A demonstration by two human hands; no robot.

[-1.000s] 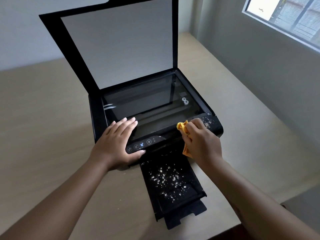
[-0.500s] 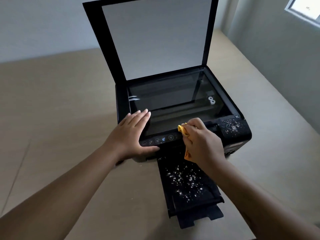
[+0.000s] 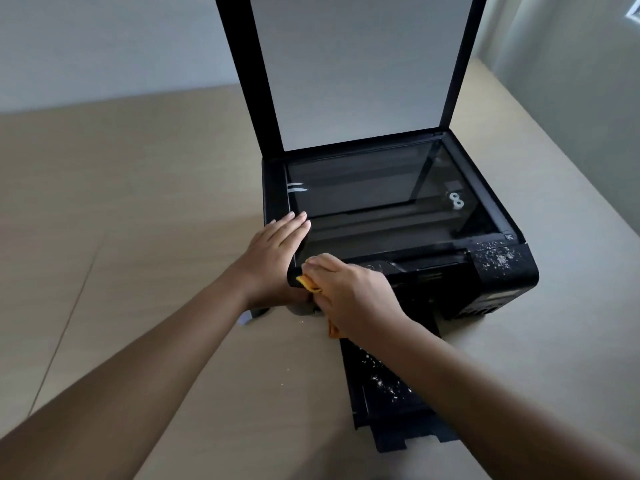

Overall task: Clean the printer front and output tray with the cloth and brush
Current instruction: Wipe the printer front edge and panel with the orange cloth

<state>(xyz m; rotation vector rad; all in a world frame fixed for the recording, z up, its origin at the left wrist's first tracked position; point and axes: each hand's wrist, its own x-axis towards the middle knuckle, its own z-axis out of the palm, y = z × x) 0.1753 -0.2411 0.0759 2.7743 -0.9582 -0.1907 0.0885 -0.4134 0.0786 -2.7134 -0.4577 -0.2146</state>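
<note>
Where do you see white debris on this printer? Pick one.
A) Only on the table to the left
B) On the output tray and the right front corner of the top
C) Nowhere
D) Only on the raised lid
B: white specks dot the right front corner of the printer, and more lie scattered on the output tray pulled out below the front.

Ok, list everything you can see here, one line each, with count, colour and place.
black plastic printer: one, black, middle of table, lid raised.
pull-out output tray: one, black, printer's front, extended.
white crumbs: many, white, on tray and printer's front right corner.
crumpled orange cloth: one, orange, at printer's front left edge.
beige flat table: one, beige, under printer.
left hand grip: one, flat on printer's front left corner.
right hand grip: one, holds cloth.
</note>
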